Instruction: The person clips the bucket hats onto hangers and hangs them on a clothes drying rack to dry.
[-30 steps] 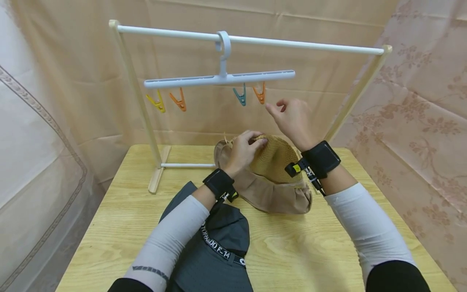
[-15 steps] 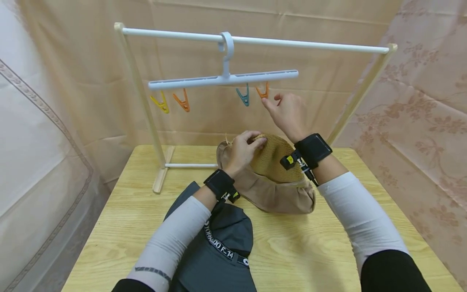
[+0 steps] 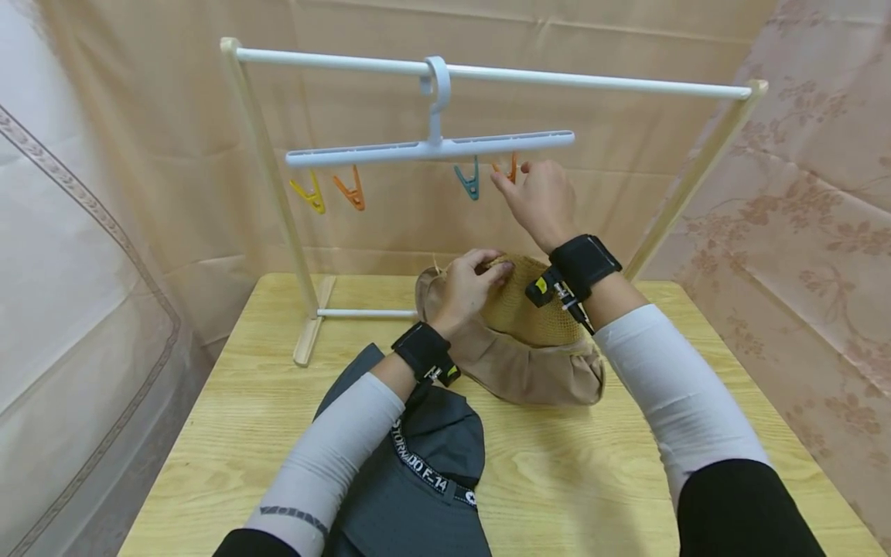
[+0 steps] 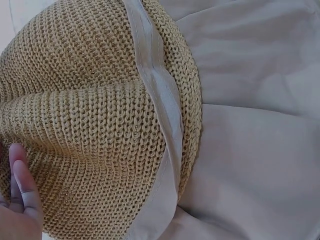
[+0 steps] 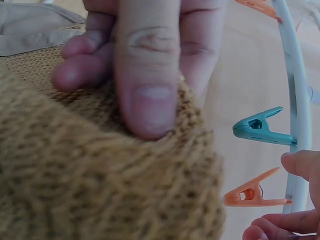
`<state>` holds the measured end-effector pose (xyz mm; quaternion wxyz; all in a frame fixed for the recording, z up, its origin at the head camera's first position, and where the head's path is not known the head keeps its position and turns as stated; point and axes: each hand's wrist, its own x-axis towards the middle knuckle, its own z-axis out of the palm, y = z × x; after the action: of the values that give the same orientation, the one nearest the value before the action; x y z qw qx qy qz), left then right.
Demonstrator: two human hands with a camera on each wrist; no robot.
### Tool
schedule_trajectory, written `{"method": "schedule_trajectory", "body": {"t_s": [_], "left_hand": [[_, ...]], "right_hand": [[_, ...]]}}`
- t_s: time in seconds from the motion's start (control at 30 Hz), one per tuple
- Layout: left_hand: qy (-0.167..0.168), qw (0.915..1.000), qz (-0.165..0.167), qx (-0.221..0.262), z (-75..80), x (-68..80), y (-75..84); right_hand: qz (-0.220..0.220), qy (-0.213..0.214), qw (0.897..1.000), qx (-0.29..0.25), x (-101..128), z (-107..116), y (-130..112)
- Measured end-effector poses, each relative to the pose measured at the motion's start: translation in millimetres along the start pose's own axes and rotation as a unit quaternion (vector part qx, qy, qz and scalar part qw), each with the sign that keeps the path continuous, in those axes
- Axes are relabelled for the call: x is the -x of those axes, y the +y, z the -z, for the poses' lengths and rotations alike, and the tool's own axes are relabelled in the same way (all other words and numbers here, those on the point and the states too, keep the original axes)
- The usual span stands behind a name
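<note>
Beneath the pale blue hanger (image 3: 501, 144), my left hand (image 3: 465, 288) pinches the top of a sun hat's tan knitted crown (image 4: 95, 115). The hat's beige fabric brim (image 3: 536, 375) spreads on the table. My right hand (image 3: 543, 197) is raised at the hanger's right side. Its thumb and fingers stand apart around the right orange clothespin (image 5: 255, 195), not pressed together on it. A teal clothespin (image 3: 468, 184) hangs just left of that one. Under my left forearm lies a dark grey hat (image 3: 418, 503) with a lettered band.
A rack with a white top bar (image 3: 599, 80) and wooden legs stands on the wooden table (image 3: 230, 433). Toward the hanger's left end hang a yellow clothespin (image 3: 311, 193) and another orange clothespin (image 3: 351, 189). A beige curtain (image 3: 362, 216) closes off the back.
My right hand has moved up and slightly left to the right orange clothespin, and its thumb now overlaps it. My left hand has kept its pinch on the knitted crown.
</note>
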<state>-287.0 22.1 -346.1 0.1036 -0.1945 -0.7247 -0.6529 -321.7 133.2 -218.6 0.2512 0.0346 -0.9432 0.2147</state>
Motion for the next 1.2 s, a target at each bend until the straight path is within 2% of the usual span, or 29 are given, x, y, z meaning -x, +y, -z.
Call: {"method": "schedule_trajectory", "body": {"t_s": [0.3, 0.83, 1.0, 1.1, 1.2], "left_hand": [[0.005, 0.9995, -0.015, -0.029, -1.0, -0.9, -2.3], [0.001, 0.9994, -0.020, -0.030, -8.5, 1.8, -2.7], [-0.007, 0.9990, -0.023, -0.038, -8.0, 1.7, 0.1], [-0.012, 0.9996, -0.010, -0.025, -5.9, 1.1, -0.3], [0.000, 1.0000, -0.001, 0.002, -2.2, -0.9, -1.3]], "right_hand": [[0.027, 0.049, 0.998, -0.036, -9.8, -8.3, -3.0], [0.005, 0.083, 0.995, -0.046, -12.6, -14.8, 5.5], [0.000, 0.079, 0.996, -0.045, -11.6, -12.9, 5.5], [-0.004, 0.066, 0.997, -0.044, -10.3, -11.0, 5.2], [0.006, 0.052, 0.998, -0.043, -9.4, -9.2, 3.2]]}}
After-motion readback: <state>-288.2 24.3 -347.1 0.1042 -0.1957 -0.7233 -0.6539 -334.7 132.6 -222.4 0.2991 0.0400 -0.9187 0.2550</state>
